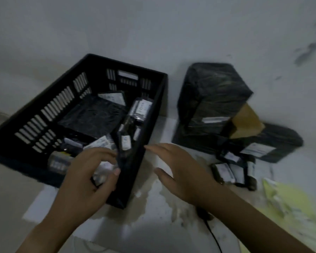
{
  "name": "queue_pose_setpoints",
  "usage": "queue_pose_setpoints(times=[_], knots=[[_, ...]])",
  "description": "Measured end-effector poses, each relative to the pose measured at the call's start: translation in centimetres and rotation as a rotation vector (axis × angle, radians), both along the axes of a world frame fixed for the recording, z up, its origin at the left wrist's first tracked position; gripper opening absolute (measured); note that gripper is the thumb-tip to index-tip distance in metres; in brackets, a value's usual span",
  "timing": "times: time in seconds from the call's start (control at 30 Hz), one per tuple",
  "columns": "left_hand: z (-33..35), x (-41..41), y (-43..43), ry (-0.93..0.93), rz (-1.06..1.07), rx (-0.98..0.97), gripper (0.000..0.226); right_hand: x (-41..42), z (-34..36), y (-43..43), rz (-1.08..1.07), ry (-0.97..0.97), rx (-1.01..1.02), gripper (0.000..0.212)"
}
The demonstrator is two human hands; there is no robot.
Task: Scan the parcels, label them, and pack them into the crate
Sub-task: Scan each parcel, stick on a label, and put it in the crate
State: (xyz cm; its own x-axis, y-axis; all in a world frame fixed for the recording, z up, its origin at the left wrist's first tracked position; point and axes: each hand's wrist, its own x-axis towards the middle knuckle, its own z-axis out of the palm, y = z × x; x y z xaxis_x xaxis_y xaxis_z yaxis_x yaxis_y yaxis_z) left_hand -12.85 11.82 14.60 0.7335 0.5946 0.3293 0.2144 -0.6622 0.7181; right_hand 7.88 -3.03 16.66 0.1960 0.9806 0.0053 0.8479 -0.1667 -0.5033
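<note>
A black slatted crate (148,114) stands on the floor at the left and holds several black-wrapped parcels with white labels, among them a large flat one (93,115). My left hand (86,179) reaches over the crate's near corner, its fingers and thumb curled round a small light-wrapped parcel (101,175) just inside the wall. My right hand (182,170) hovers just right of the crate with straight, spread fingers and holds nothing. The frame is blurred.
Right of the crate stand a tall black-wrapped parcel (213,92), a brown parcel (248,121) and a flat black labelled parcel (274,143). Small labelled parcels (232,168) lie in front of them. Yellow-green sheets (290,207) and a black cable (212,232) lie at the lower right.
</note>
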Motion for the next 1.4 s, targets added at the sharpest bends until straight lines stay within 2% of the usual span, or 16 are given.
queue_pose_setpoints(times=[0.2, 0.33, 0.4, 0.5, 0.57, 0.63, 0.73, 0.83, 0.93, 1.0, 1.07, 1.13, 1.23, 1.4], knots=[[-2.5, 8.2, -12.1, -0.017, -0.162, -0.155, 0.005, 4.7, -4.3, -17.0, -0.329, 0.233, -0.134, 0.053], [-8.7, 12.0, -18.3, 0.230, -0.273, -0.339, 0.024, 7.6, -8.3, -27.0, -0.539, 0.459, -0.226, 0.056], [-12.1, 13.0, -20.1, 0.348, -0.306, -0.342, 0.035, 9.1, -10.2, -30.5, -0.603, 0.557, -0.276, 0.056], [-16.3, 14.6, -21.5, 0.459, -0.317, -0.314, 0.050, 11.9, -12.5, -33.1, -0.626, 0.602, -0.307, 0.052], [-18.6, 15.6, -21.7, 0.612, -0.225, -0.342, 0.047, 14.0, -14.0, -33.5, -0.636, 0.616, -0.307, 0.050], [-20.9, 15.8, -20.9, 0.696, -0.081, -0.395, 0.063, 16.0, -15.4, -32.8, -0.659, 0.610, -0.284, 0.050], [-22.4, 15.8, -20.6, 0.741, -0.023, -0.294, 0.062, 18.9, -16.9, -30.0, -0.699, 0.652, -0.229, 0.048], [-22.7, 15.8, -20.4, 0.812, -0.055, -0.256, 0.073, 20.9, -18.3, -26.7, -0.799, 0.731, -0.177, 0.048], [-23.2, 14.8, -20.3, 0.824, -0.118, -0.079, 0.075, 22.2, -19.8, -24.4, -0.882, 0.719, -0.190, 0.056], [-23.3, 14.4, -20.3, 1.014, -0.243, -0.020, 0.074, 22.7, -21.1, -23.3, -0.919, 0.648, -0.226, 0.062], [-24.3, 13.6, -20.2, 1.178, -0.255, 0.110, 0.090, 23.0, -22.5, -22.5, -0.944, 0.519, -0.243, 0.059], [-24.7, 13.4, -20.2, 1.212, -0.301, 0.161, 0.102, 23.1, -23.7, -21.9, -0.962, 0.418, -0.262, 0.052], [-25.2, 13.7, -19.8, 1.141, -0.345, 0.182, 0.099, 23.0, -24.4, -21.4, -0.975, 0.335, -0.270, 0.047], [-25.9, 13.3, -19.9, 1.141, -0.322, 0.227, 0.102, 21.9, -25.1, -21.8, -1.022, 0.412, -0.228, 0.045]])
